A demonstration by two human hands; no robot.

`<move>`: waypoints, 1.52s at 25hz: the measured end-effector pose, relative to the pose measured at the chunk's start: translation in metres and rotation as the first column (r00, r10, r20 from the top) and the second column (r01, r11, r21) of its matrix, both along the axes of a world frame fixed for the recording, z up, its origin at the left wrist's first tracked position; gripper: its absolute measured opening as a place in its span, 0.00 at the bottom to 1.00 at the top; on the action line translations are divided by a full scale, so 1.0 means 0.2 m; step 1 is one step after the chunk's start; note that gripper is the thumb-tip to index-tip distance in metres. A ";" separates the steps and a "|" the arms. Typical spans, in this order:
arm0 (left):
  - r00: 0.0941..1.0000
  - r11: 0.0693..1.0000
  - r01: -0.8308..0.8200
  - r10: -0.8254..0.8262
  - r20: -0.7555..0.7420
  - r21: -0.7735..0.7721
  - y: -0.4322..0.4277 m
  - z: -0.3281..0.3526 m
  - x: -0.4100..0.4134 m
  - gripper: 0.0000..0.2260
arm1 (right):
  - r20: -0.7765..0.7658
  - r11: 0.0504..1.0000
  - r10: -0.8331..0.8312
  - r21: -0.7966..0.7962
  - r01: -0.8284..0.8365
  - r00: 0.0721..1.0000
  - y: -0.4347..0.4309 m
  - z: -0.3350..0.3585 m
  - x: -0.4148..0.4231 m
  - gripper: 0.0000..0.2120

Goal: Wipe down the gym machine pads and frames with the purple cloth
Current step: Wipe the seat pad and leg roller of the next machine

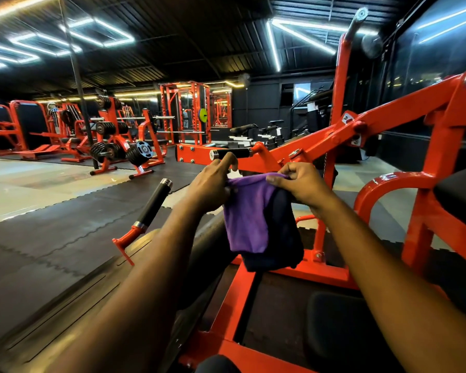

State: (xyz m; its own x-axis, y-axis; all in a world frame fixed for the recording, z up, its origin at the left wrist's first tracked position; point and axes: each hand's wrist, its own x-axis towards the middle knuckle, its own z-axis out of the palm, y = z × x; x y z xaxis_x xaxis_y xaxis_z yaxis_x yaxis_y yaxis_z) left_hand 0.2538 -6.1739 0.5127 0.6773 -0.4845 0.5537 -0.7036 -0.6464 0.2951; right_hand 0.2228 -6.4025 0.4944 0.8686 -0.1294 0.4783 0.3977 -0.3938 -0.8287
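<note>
floor mats: dark interlocking tiles left of the machine. A dropped cloth would land here or on the base, pick up grit and smear it onto the pads.
machine frame: orange, with a long arm slanting up to the right past both hands. Bolts and brackets along it could snag the cloth. The arm may pivot if leaned on, but that is a guess.
side pad: black, far right, partly cut off by the edge of view. Easy to skip.
seat pad: black, low right under the right forearm. No cloth on it.
dark shape: directly behind the cloth. Cannot tell whether it is a pad or a second dark cloth.
purple cloth: in the air at centre, hanging by its top edge from both hands in front of the dark shape. It touches no frame part I can make out. The loose lower half could swing into joints or slip free.
lower grip: black handle on an orange stub, left of the left forearm and apart from it. An elbow could knock it on a wide wipe.
upper grip: black handle just above the left fingers. Contact unclear.
left hand: fingers curled, pinching the cloth's top left corner.
right hand: fingers curled, pinching the top edge on the right.
step (judged): cloth being spread or refolded, with no wiping contact yet.
main risk: the pinch is weak. Freeing one hand leaves the cloth bunched, so coverage would be poor.
</note>
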 end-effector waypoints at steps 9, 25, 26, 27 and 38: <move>0.920 0.956 0.143 -0.224 -0.322 -0.257 -0.24 -0.04 -0.13 0.19 | -0.069 0.959 0.279 0.077 -0.274 0.958 -0.04 0.02 -0.10 0.11; 0.981 0.969 -0.007 -0.041 -0.190 -0.248 -0.19 -0.01 0.07 0.15 | 0.010 0.979 -0.027 0.201 0.024 1.000 -0.23 -0.04 0.11 0.06; 0.979 0.952 -0.090 0.031 -0.201 -0.294 -0.16 -0.01 0.09 0.17 | 0.008 0.962 -0.195 0.197 0.189 0.981 -0.29 -0.03 0.10 0.07; 0.975 0.923 -0.175 0.114 -0.190 -0.342 -0.12 -0.01 0.12 0.17 | 0.006 0.920 -0.359 0.173 0.353 0.933 -0.35 -0.02 0.10 0.09; 0.951 0.655 -0.135 0.295 0.088 -0.744 -0.18 -0.12 0.05 0.11 | 0.140 0.631 -0.775 0.144 0.762 0.616 -0.49 -0.06 0.11 0.24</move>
State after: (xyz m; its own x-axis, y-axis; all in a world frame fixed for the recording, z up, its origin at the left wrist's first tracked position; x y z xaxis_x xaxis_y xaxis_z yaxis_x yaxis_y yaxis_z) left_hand 0.2636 -6.2094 0.4890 0.5564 0.2678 0.7866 -0.6641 -0.4256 0.6147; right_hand 0.2455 -6.4999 0.4822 0.3405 -0.7466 0.5715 0.1109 -0.5717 -0.8130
